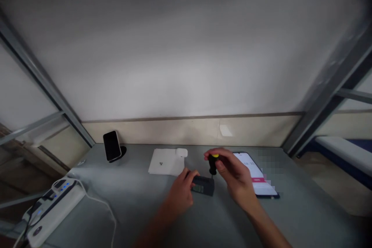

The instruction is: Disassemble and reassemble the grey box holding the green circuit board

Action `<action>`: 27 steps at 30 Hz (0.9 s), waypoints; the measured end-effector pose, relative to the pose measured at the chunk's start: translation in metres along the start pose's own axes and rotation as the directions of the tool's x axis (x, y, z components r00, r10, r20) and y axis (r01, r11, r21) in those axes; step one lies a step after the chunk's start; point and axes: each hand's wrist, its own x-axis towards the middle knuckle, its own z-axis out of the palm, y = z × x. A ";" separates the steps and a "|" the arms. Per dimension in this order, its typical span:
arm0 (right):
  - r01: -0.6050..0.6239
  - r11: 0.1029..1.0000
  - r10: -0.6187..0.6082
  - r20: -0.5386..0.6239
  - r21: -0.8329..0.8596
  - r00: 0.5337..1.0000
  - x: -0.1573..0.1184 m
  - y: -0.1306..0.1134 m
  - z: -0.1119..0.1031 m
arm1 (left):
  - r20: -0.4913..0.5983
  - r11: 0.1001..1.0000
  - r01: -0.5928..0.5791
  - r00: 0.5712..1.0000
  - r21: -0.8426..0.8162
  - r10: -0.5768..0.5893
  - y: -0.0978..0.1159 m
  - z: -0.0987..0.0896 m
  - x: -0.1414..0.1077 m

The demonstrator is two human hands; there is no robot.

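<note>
Left hand (pixel 181 192): fingers (pixel 186 175) bent and closed on the left end of a small dark box (pixel 205 186), thumb and index nearest the vents. Box lies low over the desk (pixel 139 205), near its middle; whether it touches the surface, cannot tell.

Right hand (pixel 240 180): fingers curled around the handle of a black screwdriver (pixel 213 166) with a yellow top, thumb and index pinching it. Shaft points down to the box's right end; exact contact of the tip too small to tell.

Markings: box has a row of slots and a greenish panel, print unreadable. White flat packet (pixel 166 162) carries a small dark mark, no legible wording. Phone (pixel 251 174), right of the right hand, screen lit: blurred digits, pink band, part pixelated.

Also on desk: small white case (pixel 181 152) at the packet's upper right corner; black-faced device (pixel 112 146) upright, leaning back, far left; white power strip (pixel 58 213) with blue lights, near left; white cable (pixel 106 202) beside it.
</note>
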 end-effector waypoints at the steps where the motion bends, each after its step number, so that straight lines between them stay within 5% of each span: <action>1: -0.022 1.000 0.022 0.012 0.016 1.000 -0.001 0.000 -0.001 | 0.008 1.000 0.004 1.000 -0.004 -0.004 0.000 0.000 0.000; 8: 0.066 0.997 -0.068 -0.040 -0.043 0.997 -0.002 0.003 0.000 | -0.012 1.000 -0.009 1.000 -0.022 0.008 -0.002 0.001 -0.001; 15: 0.031 0.999 -0.030 0.032 -0.038 0.999 -0.005 0.002 0.000 | 0.000 1.000 -0.010 1.000 0.004 0.010 -0.004 0.001 -0.001; 20: 0.100 0.963 -0.132 -0.111 -0.252 0.985 -0.002 0.002 0.003 | -0.004 1.000 -0.025 1.000 0.010 0.025 -0.004 0.002 -0.001; 27: 0.021 0.993 -0.030 -0.074 -0.119 0.997 -0.004 0.008 -0.004 | -0.003 0.999 -0.042 0.999 0.009 0.042 -0.004 -0.001 -0.002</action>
